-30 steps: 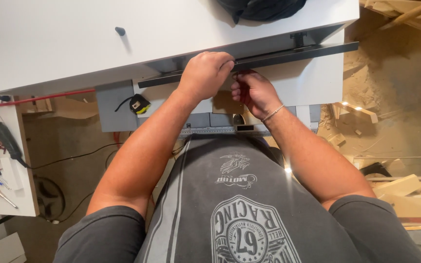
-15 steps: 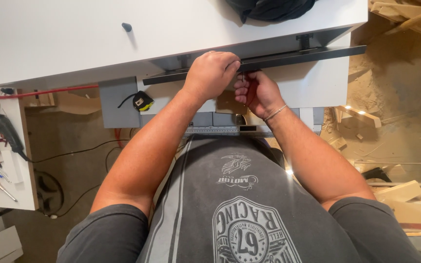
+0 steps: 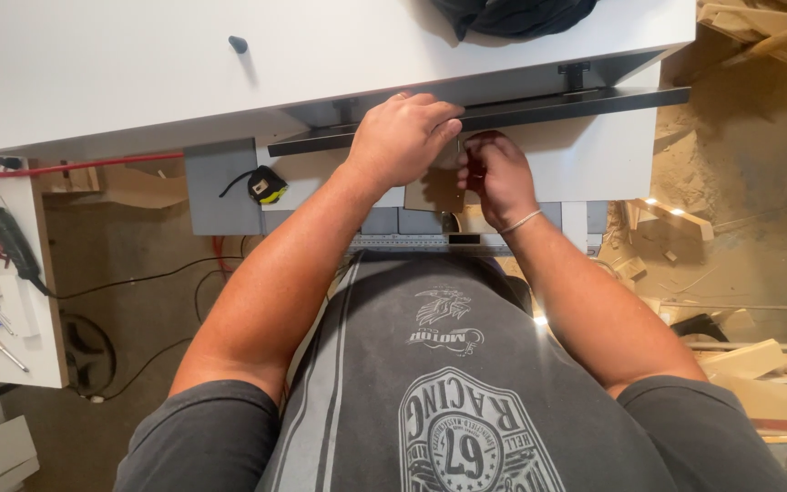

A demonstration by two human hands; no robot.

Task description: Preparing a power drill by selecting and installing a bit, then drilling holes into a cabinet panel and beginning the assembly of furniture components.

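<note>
A white cabinet panel [image 3: 138, 73] carries a long black handle bar [image 3: 539, 107] along its front edge. The left hand [image 3: 403, 137] lies curled over the bar; the right hand [image 3: 495, 173] just below, fingers pinched on something too small to tell.

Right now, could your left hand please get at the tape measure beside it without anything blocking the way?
Probably yes. The tape measure lies in the open to the left of the left hand, with only bare white panel between them; the hand would have to leave the dark rail.
</note>
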